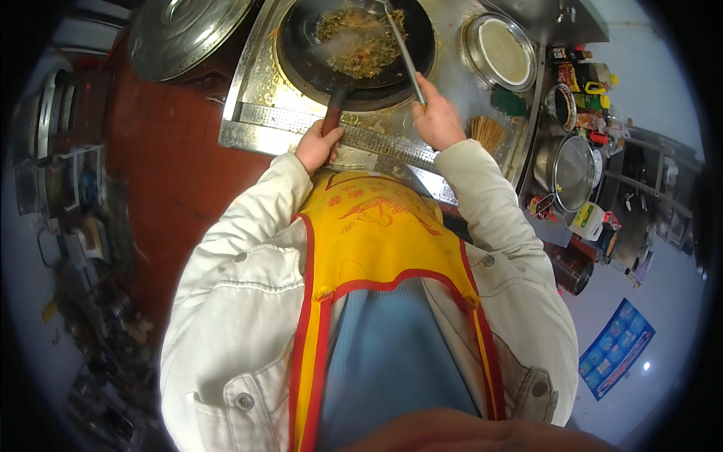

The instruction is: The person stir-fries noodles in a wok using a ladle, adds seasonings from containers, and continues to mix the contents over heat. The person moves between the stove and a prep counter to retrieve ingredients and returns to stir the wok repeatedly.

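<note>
A black wok sits on the steel stove at the top of the head view, its handle pointing towards me. My left hand is closed round the wok's brown handle. Chopped, greenish-brown food lies in the wok, with steam above it. My right hand grips the long metal handle of a ladle or spatula. The tool's head is over the far side of the wok, partly cut off by the frame's edge.
Right of the wok are a round metal pot with pale contents, a bamboo brush and a green cloth. Further right stand sauce bottles and a steel pot with a strainer. A large metal lid is at upper left.
</note>
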A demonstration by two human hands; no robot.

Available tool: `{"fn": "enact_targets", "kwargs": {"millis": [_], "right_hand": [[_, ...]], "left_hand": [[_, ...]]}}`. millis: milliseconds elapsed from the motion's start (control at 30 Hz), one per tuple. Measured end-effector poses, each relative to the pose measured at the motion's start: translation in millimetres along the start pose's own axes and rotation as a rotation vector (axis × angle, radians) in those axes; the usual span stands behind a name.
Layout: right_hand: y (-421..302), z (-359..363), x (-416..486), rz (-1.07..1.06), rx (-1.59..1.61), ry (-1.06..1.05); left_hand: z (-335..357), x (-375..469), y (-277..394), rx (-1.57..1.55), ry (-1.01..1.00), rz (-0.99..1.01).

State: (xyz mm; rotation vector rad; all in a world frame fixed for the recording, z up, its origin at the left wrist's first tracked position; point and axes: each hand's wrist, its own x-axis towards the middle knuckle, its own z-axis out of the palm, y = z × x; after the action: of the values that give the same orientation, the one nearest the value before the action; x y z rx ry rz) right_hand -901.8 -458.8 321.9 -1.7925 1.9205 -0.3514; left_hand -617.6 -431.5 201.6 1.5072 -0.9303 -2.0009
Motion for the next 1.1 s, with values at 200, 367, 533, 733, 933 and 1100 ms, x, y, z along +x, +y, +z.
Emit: {"fn": "enact_targets", "kwargs": {"millis": [200,367,533,733,933,1100], "right_hand": [[66,-27,-16,0.129,0.460,0.081],[142,-49,0,0.400,1.098,0.345],[241,-69,28,0.606,1.105,0.477],[287,-55,38,0.726,1.126,0.446],[281,-68,33,0.664,1.576,0.273],[260,-111,18,0.524,2.031,-0.008]], "left_hand": [[0,1,-1,0.031,0.024,-0.012],[-1,7,-4,0.072,0.028,-0.009],[-1,10,-6,0.099,0.058,-0.029],[1,8,-6,0.119,0.093,-0.027],[2,7,-5,0.133,0.104,-0.017],[1,7,-6,0.116,0.085,-0.011]]}}
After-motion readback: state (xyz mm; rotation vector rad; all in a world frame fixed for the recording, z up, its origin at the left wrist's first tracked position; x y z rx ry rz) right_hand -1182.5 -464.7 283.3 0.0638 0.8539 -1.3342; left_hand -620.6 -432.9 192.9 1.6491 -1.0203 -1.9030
